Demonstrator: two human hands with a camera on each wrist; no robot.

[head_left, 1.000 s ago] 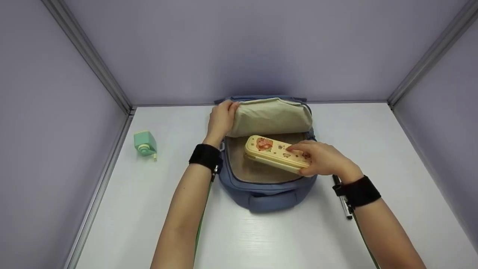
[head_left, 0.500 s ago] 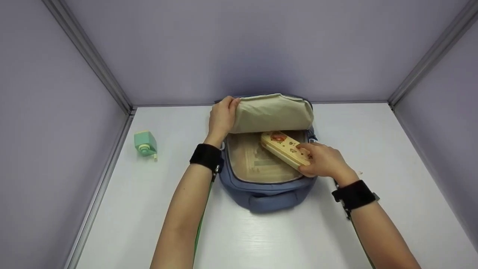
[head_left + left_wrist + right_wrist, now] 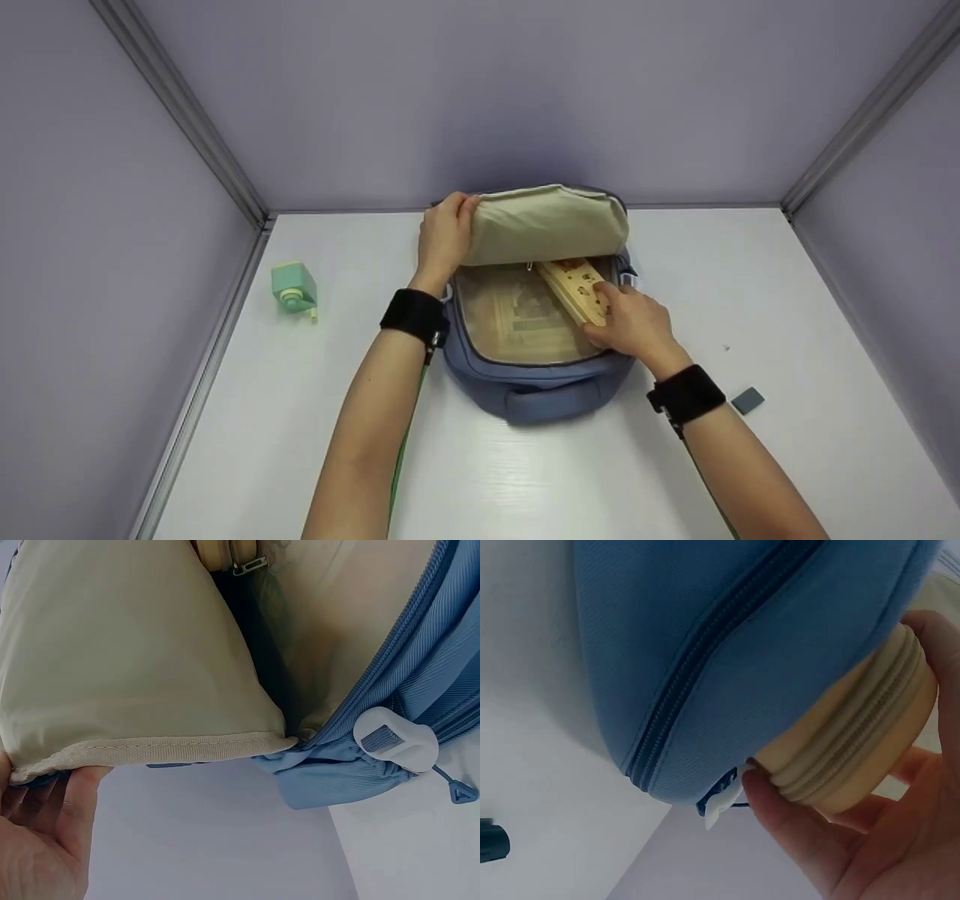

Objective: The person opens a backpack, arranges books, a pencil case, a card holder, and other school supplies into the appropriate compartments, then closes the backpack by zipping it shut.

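Observation:
A blue backpack [image 3: 551, 394] lies open on the white table [image 3: 525, 480]. My left hand [image 3: 444, 234] grips the edge of its cream-lined flap [image 3: 551, 221] and holds it raised; the left wrist view shows that flap [image 3: 127, 652] above my palm [image 3: 37, 840]. My right hand [image 3: 626, 319] holds a yellow pencil case [image 3: 579, 289] with cartoon prints, its far end tucked under the flap inside the bag. In the right wrist view my fingers [image 3: 810, 840] wrap the case's zippered end [image 3: 855, 757] beside the backpack's blue wall [image 3: 727, 652].
A mint green small bottle [image 3: 294, 287] stands at the left of the table. A small grey-blue block [image 3: 748, 400] lies to the right of my right wrist. Purple walls enclose the table on three sides. A white zipper pull [image 3: 394, 739] hangs on the bag.
My right hand has pushed the pencil case from above the opening deeper into the bag, turning it lengthwise under the flap. The flap has been lifted slightly higher. The grey-blue block is now uncovered.

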